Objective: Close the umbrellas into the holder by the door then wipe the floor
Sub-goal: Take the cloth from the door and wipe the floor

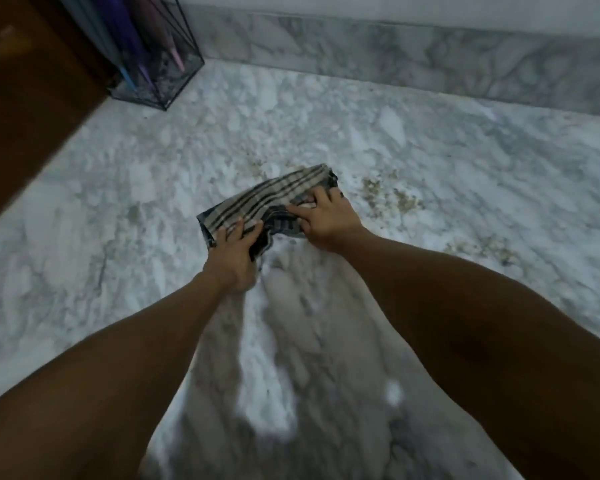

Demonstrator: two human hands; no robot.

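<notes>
Cloth: a striped cloth (274, 202), beige with dark bands, lies bunched on the marble floor (118, 209) near the middle of the room.
Left hand: the left hand (231, 252) sits on the near left end of the cloth, thumb and fingers curled over the edge, gripping the fabric.
Right hand: the right hand (326, 216) is on the right part of the cloth, fingers bent and dug into the folds, holding it against the floor.
Arms: both bare forearms reach forward and down from the bottom corners of the view, hands near each other but apart.
Floor marks: brownish specks (392, 195) are scattered on the marble just right of the cloth and beyond it.
Holder: a dark wire-frame umbrella holder (174, 77) stands in the far left corner, beside the brown wooden door (32, 98).
Umbrellas: folded umbrellas (132, 36) stand inside it, tips down; purple, blue and pink tips show through the frame.
Wall: a marble skirting (395, 53) runs along the far wall.
</notes>
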